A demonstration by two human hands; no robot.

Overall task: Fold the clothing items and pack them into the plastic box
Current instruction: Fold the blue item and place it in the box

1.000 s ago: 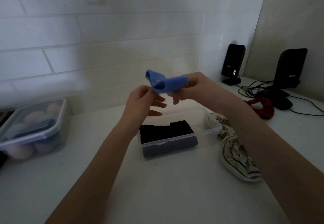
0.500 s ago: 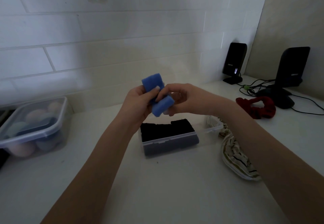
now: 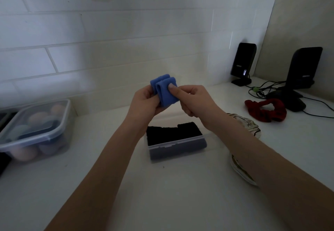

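Above the small clear plastic box (image 3: 176,145) already holding dark folded fabric, I hold a small blue fleecy cloth (image 3: 164,90) folded into thick doubled layers: my left hand (image 3: 144,102) grasps its left side while my right hand (image 3: 194,100) pinches its front flap with the thumb.
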